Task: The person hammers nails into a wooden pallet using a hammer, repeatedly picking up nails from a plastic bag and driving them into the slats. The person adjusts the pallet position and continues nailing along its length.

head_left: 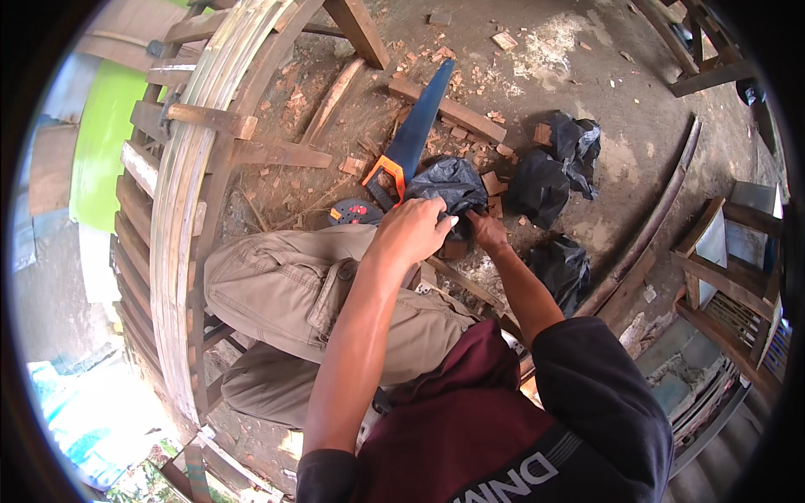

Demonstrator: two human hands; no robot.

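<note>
A black plastic bag [453,183] sits bunched just beyond my knees, on ground littered with wood offcuts. My left hand [417,228] closes on its near left edge, the thumb pointing right. At the bag's near right side, my right hand [486,230] pinches the plastic, its fingertips partly hidden. What the bag contains does not show. Just past my left hand lies a handsaw [411,138] with a dark blade and an orange and black handle, the blade pointing away. A dark rounded thing with red patches [355,211] shows beside the handle.
More black bags stand at the right: a tied one [537,186], another behind it [577,138], one nearer [560,270]. A wooden beam [449,111] lies beyond the saw. A slatted wooden frame [180,210] rises at left; a long curved strip [650,226] and wooden furniture [729,272] are at right.
</note>
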